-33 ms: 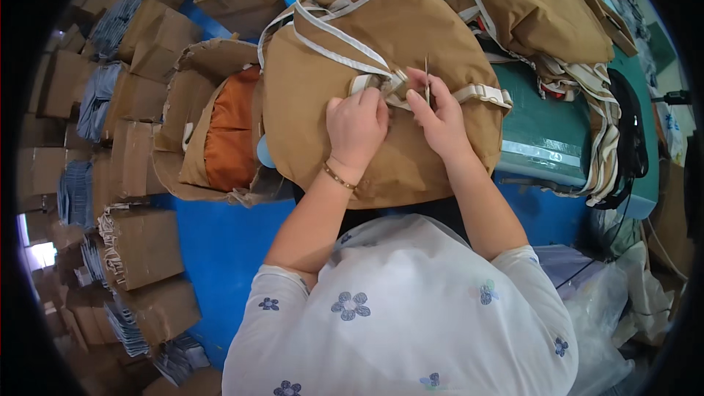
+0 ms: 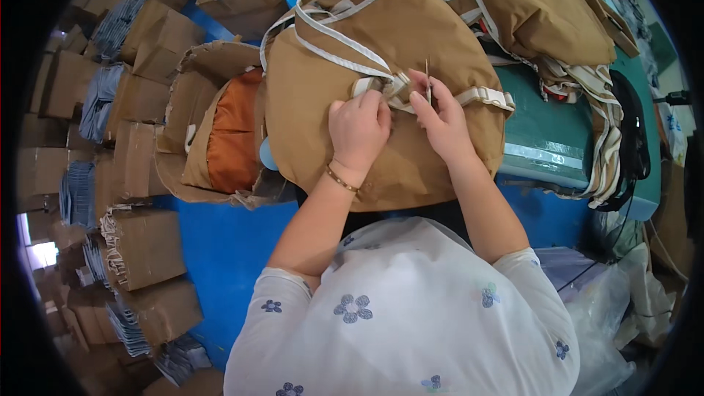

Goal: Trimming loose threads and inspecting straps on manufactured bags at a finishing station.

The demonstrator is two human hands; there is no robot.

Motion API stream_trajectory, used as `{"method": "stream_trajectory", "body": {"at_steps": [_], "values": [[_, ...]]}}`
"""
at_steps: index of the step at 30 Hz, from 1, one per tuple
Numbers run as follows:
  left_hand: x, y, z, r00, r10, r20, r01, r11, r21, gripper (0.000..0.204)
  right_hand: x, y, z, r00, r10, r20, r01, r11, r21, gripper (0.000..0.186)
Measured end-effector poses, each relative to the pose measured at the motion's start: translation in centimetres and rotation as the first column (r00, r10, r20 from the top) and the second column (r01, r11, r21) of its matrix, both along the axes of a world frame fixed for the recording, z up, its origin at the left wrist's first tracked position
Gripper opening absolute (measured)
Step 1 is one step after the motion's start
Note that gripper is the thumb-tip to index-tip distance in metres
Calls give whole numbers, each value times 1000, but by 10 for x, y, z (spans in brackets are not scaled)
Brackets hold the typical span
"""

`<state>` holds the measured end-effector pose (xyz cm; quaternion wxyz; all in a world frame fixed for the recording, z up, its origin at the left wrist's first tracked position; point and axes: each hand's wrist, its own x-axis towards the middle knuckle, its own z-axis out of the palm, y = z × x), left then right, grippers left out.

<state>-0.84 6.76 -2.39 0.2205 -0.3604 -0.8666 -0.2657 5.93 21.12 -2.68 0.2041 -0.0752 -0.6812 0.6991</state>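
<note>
A tan fabric bag [image 2: 389,158] with white-edged straps lies in front of me. My left hand [image 2: 358,126], a bracelet at its wrist, is closed in a pinch on a cream webbing strap [image 2: 365,86] at the bag's middle. My right hand [image 2: 444,119] grips a small pair of thread snips [image 2: 429,84], their thin metal blade pointing away from me. The snips are just right of the strap's folded end [image 2: 400,83]. A white plastic buckle [image 2: 490,95] sits on the bag's right side, beyond my right hand. My left fingertips are partly hidden.
Another tan bag [image 2: 539,11] lies at the far right on the green tabletop [image 2: 546,128], with bundled cream straps [image 2: 603,136] beside it. An open carton [image 2: 172,136] holding orange-brown fabric [image 2: 233,132] stands at left. Stacked cardboard boxes [image 2: 150,246] line the left side; plastic bags [image 2: 598,308] lie at lower right.
</note>
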Motion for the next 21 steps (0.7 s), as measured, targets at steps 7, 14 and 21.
{"method": "stream_trajectory", "body": {"at_steps": [7, 14, 21], "values": [[4, -1, -2, 995, 43, 95, -49, 997, 62, 8, 11, -11, 22, 971, 175, 163, -129, 956, -262, 25], [4, 0, -5, 996, 52, 69, -57, 996, 67, 8, 16, -18, 20, 927, 140, 347, -159, 987, 28, 26], [4, 2, -7, 995, 77, 67, -84, 991, 106, 8, 13, -16, 24, 896, 144, 419, -187, 980, 65, 30]]}}
